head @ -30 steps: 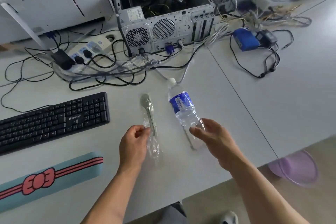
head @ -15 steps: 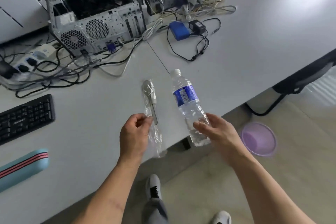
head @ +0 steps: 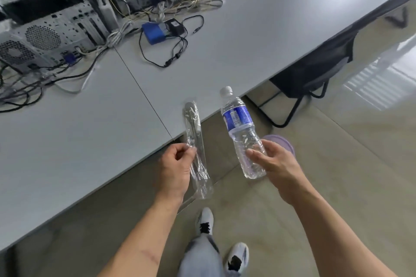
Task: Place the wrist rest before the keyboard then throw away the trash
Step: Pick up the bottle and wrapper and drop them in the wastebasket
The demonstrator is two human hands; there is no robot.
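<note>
My left hand pinches a clear plastic wrapper with a spoon inside, held over the table's front edge. My right hand grips the lower part of an empty clear water bottle with a blue label, cap pointing away from me, above the floor. A purple bin sits on the floor just behind my right hand, mostly hidden by hand and bottle. The keyboard and wrist rest are out of view.
The grey table runs along the left and back, with open computer cases, tangled cables and a blue box on it. A black chair stands under the table at right. My feet in white shoes are below.
The view has swung right and away from the table; keyboard and wrist rest left the frame. Both hands carried the wrapper and bottle off the tabletop, over the floor near the purple bin.
</note>
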